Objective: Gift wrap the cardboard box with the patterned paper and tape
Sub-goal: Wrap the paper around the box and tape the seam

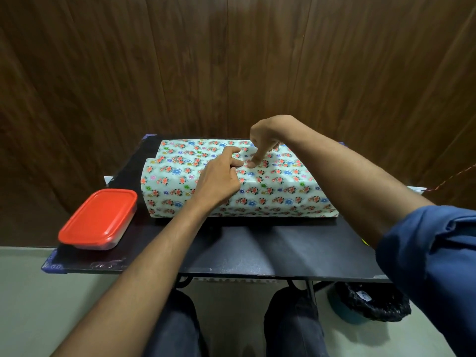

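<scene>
Left hand (pixel 219 181): rests on top of the wrapped box, fingers half-curled, fingertips pressing the paper near the overlap; nothing gripped that I can see.
Right hand (pixel 265 140): above the box's top, wrist bent down, most fingers curled in, one fingertip pushed onto the paper right beside the left fingertips; whether a bit of tape sits under it, cannot tell.
Box (pixel 231 181): long rectangular block, fully covered, no cardboard showing; lies lengthwise on the table, towards its far edge.
Patterned paper (pixel 283 197): white, thin, glossy-looking, small red, blue and green flower print; soft dents on the near slope, an overlapped edge stepping across the top left of the box.
Table (pixel 257 248): flat, dark, matte top with worn taped corners; box sits on it.
Container (pixel 99 219): left of the box, near the table's left edge; rounded rectangular, clear plastic tub with smooth red lid, closed.
Sleeve (pixel 432 253): blue cloth, rolled up on the right arm, right of the box.
Wall (pixel 231 60): behind the box, dark wood-grain panels.
</scene>
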